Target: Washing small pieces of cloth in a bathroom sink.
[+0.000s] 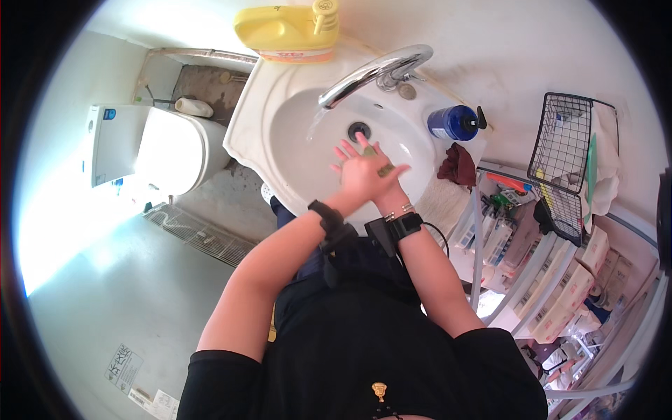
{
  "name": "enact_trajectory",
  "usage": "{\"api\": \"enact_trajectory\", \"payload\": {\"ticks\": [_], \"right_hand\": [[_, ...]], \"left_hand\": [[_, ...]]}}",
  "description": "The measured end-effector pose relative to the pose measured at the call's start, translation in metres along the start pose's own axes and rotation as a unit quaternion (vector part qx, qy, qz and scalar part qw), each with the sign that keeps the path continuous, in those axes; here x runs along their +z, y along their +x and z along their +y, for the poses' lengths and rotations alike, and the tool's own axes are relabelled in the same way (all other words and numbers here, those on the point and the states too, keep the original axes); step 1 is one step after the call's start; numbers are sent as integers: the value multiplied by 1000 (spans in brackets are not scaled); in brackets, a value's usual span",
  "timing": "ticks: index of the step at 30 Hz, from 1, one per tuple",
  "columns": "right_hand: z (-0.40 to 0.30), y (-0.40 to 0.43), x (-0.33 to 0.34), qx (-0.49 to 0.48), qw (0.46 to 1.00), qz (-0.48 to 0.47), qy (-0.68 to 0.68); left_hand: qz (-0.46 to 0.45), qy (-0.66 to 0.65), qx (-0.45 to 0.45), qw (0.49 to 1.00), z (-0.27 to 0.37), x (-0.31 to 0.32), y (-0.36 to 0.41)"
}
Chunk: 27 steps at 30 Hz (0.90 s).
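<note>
Over the white washbasin (294, 131), my two hands are pressed together and overlap. My left hand (359, 176) lies on top, its back facing up. Under it is my right hand (386, 191), mostly covered. Spread fingers stick out past the overlap, and which hand each belongs to is hard to tell. A small green piece (386, 170) shows between the hands, partly hidden; its kind is unclear. Running water (315, 125) falls from the chrome faucet (357, 79), left of my hands. The dark drain (359, 131) is just beyond my fingertips.
A yellow jug (286, 29) stands on the basin's back left corner. On the right are a blue pump bottle (454, 123), a dark red cloth (457, 165) and a wire basket (562, 142). A toilet (173, 152) stands left. Shelves hold boxes (564, 299) at right.
</note>
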State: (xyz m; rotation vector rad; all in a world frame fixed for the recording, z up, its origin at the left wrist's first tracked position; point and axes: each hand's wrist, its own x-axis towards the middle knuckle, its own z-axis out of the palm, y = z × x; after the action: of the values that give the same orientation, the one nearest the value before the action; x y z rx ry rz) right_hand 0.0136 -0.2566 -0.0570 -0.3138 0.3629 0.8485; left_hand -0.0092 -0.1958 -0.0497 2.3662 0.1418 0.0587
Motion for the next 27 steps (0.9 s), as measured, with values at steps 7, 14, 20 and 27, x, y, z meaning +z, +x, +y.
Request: {"api": "enact_trajectory", "payload": {"ticks": [7,14,20,27], "right_hand": [[10,8,-15,0,988,154,0],[8,10,-84,-8,987,-132,89],[4,2,-58,-85,891,-31,-446],[12,3,-37,-27,984,174,-32]], "left_hand": [[41,-8,-167,985,-41,-10,32],[0,-16,-51,999,-30,7,19],[28,88,-73,993,-28,18,4],[-59,42,-161,984,-44,6,29]]}}
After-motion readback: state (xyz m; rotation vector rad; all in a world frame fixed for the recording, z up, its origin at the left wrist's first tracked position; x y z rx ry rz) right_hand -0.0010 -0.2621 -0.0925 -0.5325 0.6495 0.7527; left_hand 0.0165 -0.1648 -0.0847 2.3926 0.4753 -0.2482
